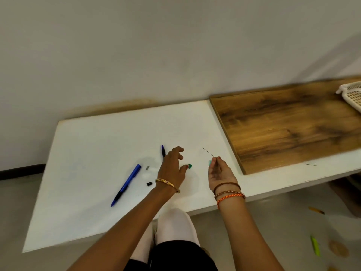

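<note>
Over the white table (93, 145), the right hand (219, 173) pinched a thin lead (208, 152) slanting up-left; the loosely spread left hand (172, 169) lay just beside the short blue barrel (163, 150).

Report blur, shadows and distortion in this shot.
Head view: wide-angle lens bows the white table; light soft, faint shadow beside the left hand; thin dark rod pinched in the right hand is sharp; brown wooden board and white lattice basket look smeared.

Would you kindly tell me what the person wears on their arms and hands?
No sleeves are worn. The left hand has a gold bangle at its wrist. The right hand has three bands at its wrist: a thin brown cord, a brown braided band and an orange cord.
</note>
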